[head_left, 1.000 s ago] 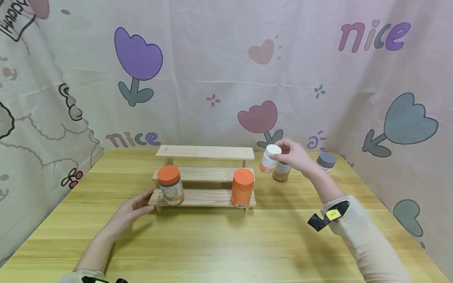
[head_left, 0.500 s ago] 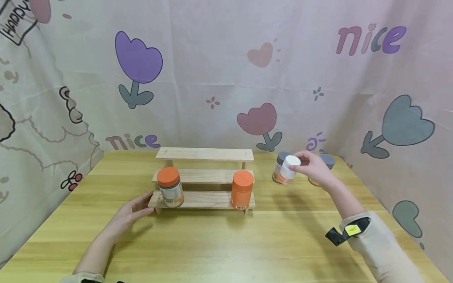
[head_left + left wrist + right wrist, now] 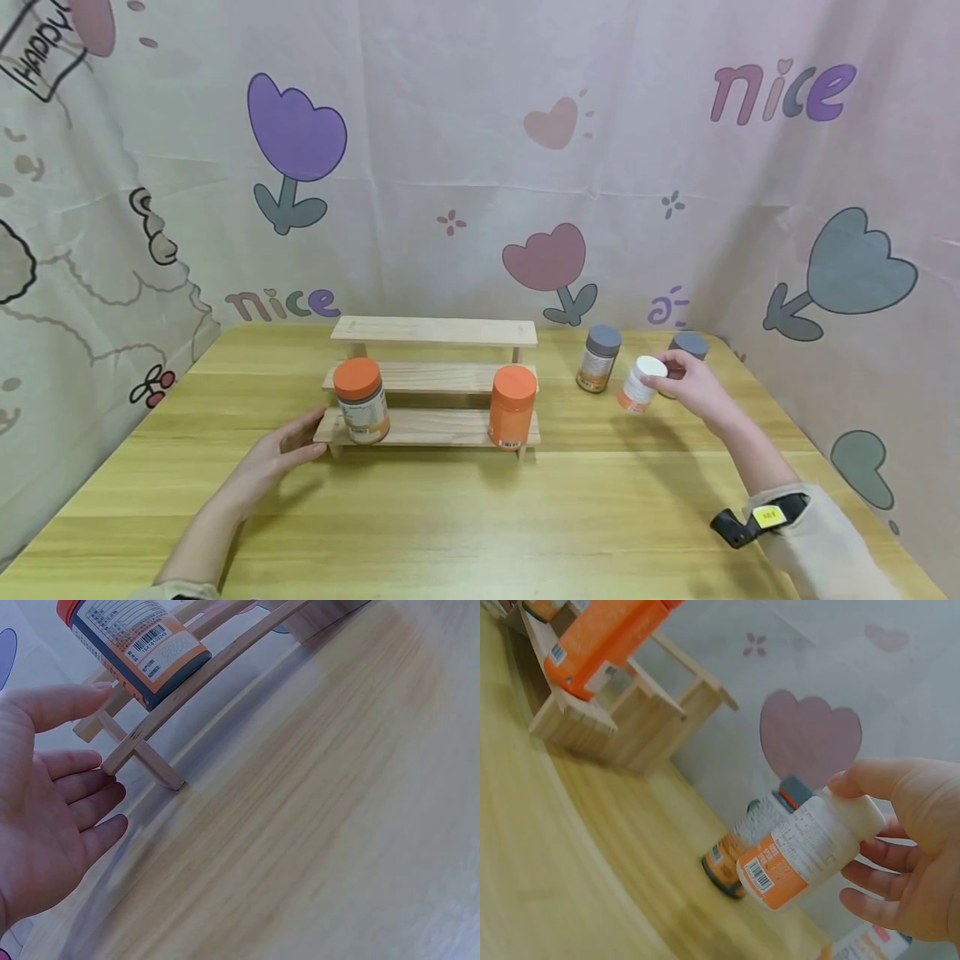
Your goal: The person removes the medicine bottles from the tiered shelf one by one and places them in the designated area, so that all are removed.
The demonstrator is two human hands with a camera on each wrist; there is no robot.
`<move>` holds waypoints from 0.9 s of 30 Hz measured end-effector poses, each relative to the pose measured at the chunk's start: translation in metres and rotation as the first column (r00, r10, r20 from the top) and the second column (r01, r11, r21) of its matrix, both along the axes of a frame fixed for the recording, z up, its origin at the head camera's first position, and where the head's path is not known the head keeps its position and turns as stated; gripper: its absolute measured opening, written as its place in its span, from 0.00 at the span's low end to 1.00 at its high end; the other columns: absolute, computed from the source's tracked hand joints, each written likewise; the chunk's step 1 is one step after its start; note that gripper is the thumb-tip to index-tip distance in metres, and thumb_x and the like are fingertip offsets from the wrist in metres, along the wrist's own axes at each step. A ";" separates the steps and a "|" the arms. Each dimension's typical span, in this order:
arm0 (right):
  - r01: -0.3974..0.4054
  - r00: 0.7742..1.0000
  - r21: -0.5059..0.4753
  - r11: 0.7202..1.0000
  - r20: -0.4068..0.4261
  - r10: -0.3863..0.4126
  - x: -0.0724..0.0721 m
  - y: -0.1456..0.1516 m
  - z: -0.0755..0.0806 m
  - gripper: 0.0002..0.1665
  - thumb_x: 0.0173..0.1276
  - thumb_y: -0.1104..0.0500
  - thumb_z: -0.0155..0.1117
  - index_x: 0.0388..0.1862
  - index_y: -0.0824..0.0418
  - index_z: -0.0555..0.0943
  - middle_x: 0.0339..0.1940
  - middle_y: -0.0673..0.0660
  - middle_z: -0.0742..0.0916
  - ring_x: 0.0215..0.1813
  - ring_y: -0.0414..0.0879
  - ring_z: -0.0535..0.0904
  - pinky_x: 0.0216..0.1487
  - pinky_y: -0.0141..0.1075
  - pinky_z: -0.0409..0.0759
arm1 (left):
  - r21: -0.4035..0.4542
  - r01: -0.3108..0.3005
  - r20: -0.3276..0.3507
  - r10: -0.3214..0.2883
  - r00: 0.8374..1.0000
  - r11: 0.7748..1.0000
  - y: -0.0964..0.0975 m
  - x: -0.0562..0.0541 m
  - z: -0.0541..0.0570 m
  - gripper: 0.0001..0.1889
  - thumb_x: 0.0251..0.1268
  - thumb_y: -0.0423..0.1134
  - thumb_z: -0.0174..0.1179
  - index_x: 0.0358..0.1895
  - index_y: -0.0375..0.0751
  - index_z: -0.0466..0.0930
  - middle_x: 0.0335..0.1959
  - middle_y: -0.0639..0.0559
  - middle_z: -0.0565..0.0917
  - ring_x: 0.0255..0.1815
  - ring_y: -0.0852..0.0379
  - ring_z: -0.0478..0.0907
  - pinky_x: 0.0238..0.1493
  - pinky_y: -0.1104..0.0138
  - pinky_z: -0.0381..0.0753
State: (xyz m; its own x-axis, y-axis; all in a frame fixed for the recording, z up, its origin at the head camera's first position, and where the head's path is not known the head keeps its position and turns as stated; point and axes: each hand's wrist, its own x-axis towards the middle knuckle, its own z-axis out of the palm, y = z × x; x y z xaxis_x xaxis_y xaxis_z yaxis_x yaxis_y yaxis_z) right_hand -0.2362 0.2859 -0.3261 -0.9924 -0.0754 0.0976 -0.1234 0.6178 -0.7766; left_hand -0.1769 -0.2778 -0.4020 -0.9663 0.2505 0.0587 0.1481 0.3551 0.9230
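Observation:
My right hand (image 3: 693, 387) pinches a small white pill bottle (image 3: 642, 384) by its white cap, the bottle tilted with its orange-banded base downward. In the right wrist view, the thumb and fingertips are at the cap of this pill bottle (image 3: 810, 851). At the left end of the three-tier wooden shelf (image 3: 435, 425), my left hand (image 3: 273, 450) rests its fingertips by the lowest step, fingers relaxed. On that step stand a jar with an orange lid (image 3: 363, 402) at the left and an all-orange bottle (image 3: 513, 408) at the right.
A grey-capped bottle (image 3: 598, 360) stands on the wooden table (image 3: 465, 525) right of the shelf. Another grey-capped bottle (image 3: 689, 343) is partly hidden behind my right hand. A patterned cloth (image 3: 450, 125) hangs behind the table.
My right hand has carried the white pill bottle rightward and down, from beside the shelf past the nearer grey-capped bottle, which now shows fully. My left hand has stayed at the shelf's end.

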 end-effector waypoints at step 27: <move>0.101 0.994 0.034 0.994 -0.041 -0.100 -0.008 0.019 -0.034 0.25 0.62 0.57 0.64 0.49 0.75 0.71 0.45 0.66 0.79 0.42 0.45 0.72 0.40 0.31 0.72 | 0.006 0.011 0.004 -0.011 1.000 1.000 0.000 -0.001 -0.001 0.35 0.68 0.40 0.52 0.70 0.27 0.48 0.69 0.29 0.53 0.68 0.34 0.51 0.50 0.83 0.62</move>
State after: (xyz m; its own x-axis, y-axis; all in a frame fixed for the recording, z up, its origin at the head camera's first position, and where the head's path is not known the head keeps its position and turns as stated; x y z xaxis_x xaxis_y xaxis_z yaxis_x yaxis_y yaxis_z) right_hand -0.2437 0.3051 -0.3603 -0.9905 0.0201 0.1358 -0.0894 0.6560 -0.7495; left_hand -0.1782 -0.2782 -0.4029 -0.9636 0.2612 0.0567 0.1487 0.3477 0.9257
